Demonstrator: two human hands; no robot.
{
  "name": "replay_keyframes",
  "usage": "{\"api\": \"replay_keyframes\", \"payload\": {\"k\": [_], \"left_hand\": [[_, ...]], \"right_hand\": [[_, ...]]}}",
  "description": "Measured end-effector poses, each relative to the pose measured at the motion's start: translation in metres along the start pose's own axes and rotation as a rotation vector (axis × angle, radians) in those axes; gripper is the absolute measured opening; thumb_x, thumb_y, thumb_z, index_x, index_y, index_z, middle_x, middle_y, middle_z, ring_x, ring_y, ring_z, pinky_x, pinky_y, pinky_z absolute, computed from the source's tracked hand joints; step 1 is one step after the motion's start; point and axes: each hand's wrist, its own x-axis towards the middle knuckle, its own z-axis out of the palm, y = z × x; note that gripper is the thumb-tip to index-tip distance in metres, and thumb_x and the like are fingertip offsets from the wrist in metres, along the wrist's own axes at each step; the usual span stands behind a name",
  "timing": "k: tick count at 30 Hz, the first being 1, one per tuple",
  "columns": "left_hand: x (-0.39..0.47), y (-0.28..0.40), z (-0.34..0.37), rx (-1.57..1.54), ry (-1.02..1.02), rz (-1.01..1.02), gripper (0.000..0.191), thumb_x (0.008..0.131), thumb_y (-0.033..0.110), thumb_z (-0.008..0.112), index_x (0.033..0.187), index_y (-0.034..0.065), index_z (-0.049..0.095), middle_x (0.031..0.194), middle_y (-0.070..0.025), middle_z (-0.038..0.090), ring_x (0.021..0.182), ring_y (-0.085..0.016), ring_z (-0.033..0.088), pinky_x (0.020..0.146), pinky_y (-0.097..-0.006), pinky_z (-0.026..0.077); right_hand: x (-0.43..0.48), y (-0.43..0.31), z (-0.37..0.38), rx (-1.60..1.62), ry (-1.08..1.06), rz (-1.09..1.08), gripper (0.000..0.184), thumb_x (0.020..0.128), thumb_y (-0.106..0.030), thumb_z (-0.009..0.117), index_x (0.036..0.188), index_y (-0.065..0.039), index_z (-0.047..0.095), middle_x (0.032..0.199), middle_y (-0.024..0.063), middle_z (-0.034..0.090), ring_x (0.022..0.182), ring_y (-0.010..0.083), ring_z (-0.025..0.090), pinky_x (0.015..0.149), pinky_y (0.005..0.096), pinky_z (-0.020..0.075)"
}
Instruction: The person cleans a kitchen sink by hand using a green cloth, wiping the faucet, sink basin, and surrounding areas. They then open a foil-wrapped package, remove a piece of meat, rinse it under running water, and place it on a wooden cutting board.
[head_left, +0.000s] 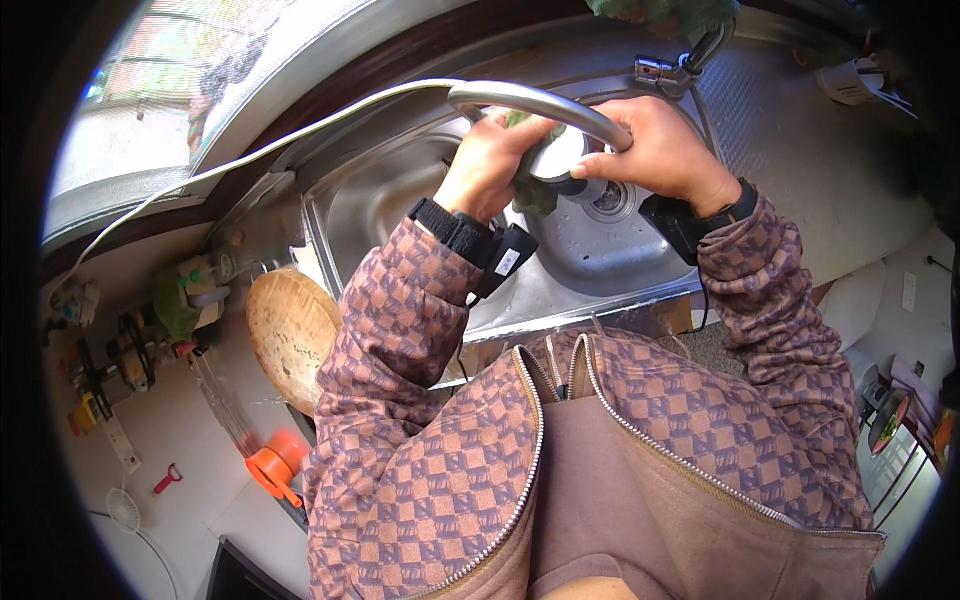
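I stand over a stainless steel double sink (600, 262). A bent metal tube (540, 96), like a tap spout, arches over the basins. My right hand (660, 150) is closed around its right end, with the thumb at a white-topped round fitting (561, 156) under the arch. My left hand (487, 157) holds a green cloth (536, 201) against the left side of this fitting. Part of the cloth is hidden behind the fingers. Under the right hand lies the drain (611, 201) of the right basin.
A white cord (277, 141) runs along the window sill to the tube. Behind the right basin stands a chrome tap (667, 73) beneath another green cloth (667, 11). A round wooden chopping board (289, 330) and an orange plastic container (274, 465) are on my left. A white utensil holder (847, 81) stands far right.
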Motion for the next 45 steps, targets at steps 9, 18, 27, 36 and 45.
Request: {"api": "replay_keyframes", "payload": {"k": [9,18,27,36,45], "left_hand": [[-0.014,0.003,0.005,0.147,-0.038,0.032,0.029,0.080,0.012,0.066,0.102,-0.0018,0.055,0.092,-0.0056,0.061,0.081,-0.011,0.058,0.073,-0.0247,0.047],[-0.006,-0.009,-0.006,0.004,0.148,0.071,0.026,0.089,0.017,0.053,0.105,-0.0027,0.056,0.094,-0.0077,0.062,0.080,-0.013,0.060,0.072,-0.0252,0.048],[-0.027,-0.044,-0.008,-0.364,0.052,-0.054,0.041,0.096,0.029,0.032,0.125,0.0018,0.042,0.118,-0.0115,0.053,0.107,-0.023,0.052,0.095,-0.0390,0.038],[-0.050,-0.023,0.018,0.782,0.410,0.818,0.029,0.085,0.014,0.057,0.110,-0.0013,0.054,0.104,-0.0118,0.056,0.093,-0.022,0.055,0.084,-0.0319,0.043],[-0.057,-0.016,0.008,1.083,0.236,0.670,0.043,0.076,0.019,0.068,0.111,0.0011,0.052,0.099,-0.0155,0.058,0.090,-0.030,0.058,0.078,-0.0347,0.046]], "right_hand": [[-0.002,0.003,0.004,-0.027,0.018,0.002,0.030,0.064,-0.019,0.074,0.086,-0.001,0.064,0.062,0.0082,0.059,0.056,0.0155,0.054,0.057,0.0276,0.0435],[-0.003,-0.004,0.000,-0.043,-0.022,0.049,0.030,0.066,-0.020,0.074,0.088,-0.001,0.065,0.065,0.0078,0.061,0.058,0.0137,0.055,0.059,0.0268,0.0443],[-0.004,0.000,0.002,0.032,0.030,0.037,0.029,0.067,-0.022,0.076,0.082,-0.001,0.062,0.068,0.0027,0.057,0.063,0.0117,0.052,0.062,0.0252,0.0431],[-0.004,-0.001,0.002,0.021,-0.015,0.042,0.028,0.068,-0.022,0.075,0.083,-0.001,0.062,0.068,0.0023,0.057,0.063,0.0107,0.052,0.061,0.0247,0.0425],[-0.008,0.003,0.006,0.007,0.015,0.020,0.030,0.067,-0.018,0.074,0.089,0.000,0.064,0.067,0.0076,0.061,0.059,0.0125,0.054,0.060,0.0264,0.0442]]}}
